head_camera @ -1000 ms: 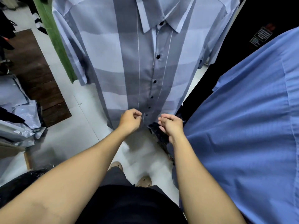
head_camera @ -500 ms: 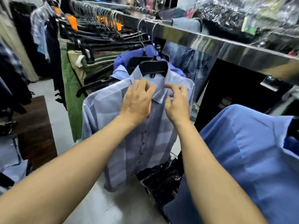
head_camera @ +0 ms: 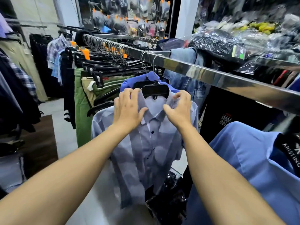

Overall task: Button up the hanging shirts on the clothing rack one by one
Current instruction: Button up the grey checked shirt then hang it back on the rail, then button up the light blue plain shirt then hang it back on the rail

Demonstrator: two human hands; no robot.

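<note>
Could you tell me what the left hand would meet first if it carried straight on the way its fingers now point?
Probably the blue shirt hanging just behind: the left hand rests on the striped shirt's collar, fingers aimed up and away toward it, beside the black hanger. Depth is hard to judge.

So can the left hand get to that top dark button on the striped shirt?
Probably yes. The left hand rests on the collar of the striped shirt, and the top dark button sits just below it with nothing covering it.
</note>
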